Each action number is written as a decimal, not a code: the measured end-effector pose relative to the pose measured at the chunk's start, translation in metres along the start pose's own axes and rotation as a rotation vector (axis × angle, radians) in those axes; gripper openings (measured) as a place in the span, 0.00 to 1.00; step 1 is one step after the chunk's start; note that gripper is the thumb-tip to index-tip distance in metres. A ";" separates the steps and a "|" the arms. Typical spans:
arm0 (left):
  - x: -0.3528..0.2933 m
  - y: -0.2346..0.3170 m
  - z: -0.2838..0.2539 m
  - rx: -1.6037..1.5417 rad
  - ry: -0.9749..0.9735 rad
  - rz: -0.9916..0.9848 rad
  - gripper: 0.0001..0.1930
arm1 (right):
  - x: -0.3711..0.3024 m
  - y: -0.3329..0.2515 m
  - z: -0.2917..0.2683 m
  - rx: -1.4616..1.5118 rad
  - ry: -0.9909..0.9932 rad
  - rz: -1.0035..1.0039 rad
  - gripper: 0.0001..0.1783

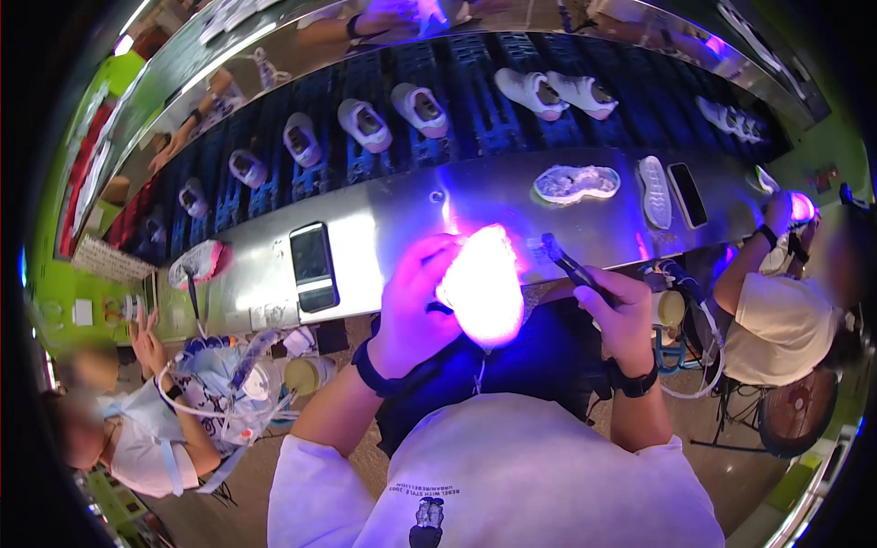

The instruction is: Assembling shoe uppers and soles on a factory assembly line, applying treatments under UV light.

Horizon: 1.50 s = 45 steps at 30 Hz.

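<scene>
Straight in front of me, over the near edge of the metal bench, is a shoe (pixel 484 292) glowing white-pink under purple light. Glare washes out its surface detail, and a thin string hangs from its lower end. My left hand (pixel 420 297) is closed round its left side. To the right, my right hand (pixel 621 315) grips a brush (pixel 575 268) by its dark handle. The brush's bristles point up and left, a short gap away from the shoe.
On the metal bench (pixel 384 219) lie a phone (pixel 313 267), a pale sole (pixel 575 184), a white sole (pixel 653 192) and a second phone (pixel 687 194). Behind runs a dark slatted conveyor (pixel 329 183) carrying several shoes (pixel 365 126). Co-workers sit left (pixel 151 429) and right (pixel 776 320).
</scene>
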<state>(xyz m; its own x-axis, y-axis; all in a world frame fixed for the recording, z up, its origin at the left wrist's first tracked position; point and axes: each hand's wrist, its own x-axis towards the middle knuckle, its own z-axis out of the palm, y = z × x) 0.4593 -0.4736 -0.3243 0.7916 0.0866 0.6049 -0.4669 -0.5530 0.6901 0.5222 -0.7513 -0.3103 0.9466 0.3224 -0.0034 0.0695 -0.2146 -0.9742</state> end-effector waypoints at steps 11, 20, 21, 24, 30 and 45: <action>-0.003 0.031 -0.033 0.274 -0.190 0.443 0.19 | 0.010 -0.020 0.010 -0.127 -0.077 -0.149 0.16; 0.009 0.024 -0.023 0.336 -0.250 0.472 0.18 | -0.001 -0.016 -0.021 -0.128 -0.253 -0.105 0.17; 0.010 0.024 -0.020 0.327 -0.254 0.474 0.18 | -0.002 -0.017 -0.026 -0.093 -0.305 -0.060 0.16; 0.010 0.025 -0.013 0.299 -0.295 0.473 0.17 | 0.007 -0.023 -0.024 -0.199 -0.226 -0.075 0.16; 0.008 0.019 -0.007 0.376 -0.305 0.527 0.20 | 0.014 -0.006 -0.017 -0.210 -0.134 -0.077 0.17; -0.003 0.008 0.008 0.345 -0.148 0.200 0.32 | 0.002 0.006 -0.029 0.076 -0.299 0.132 0.18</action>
<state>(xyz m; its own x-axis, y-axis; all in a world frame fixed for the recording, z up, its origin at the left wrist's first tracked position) 0.4564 -0.4850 -0.3235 0.7582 -0.1567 0.6329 -0.4780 -0.7937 0.3762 0.5334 -0.7790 -0.3098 0.8110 0.5547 -0.1858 -0.0821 -0.2065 -0.9750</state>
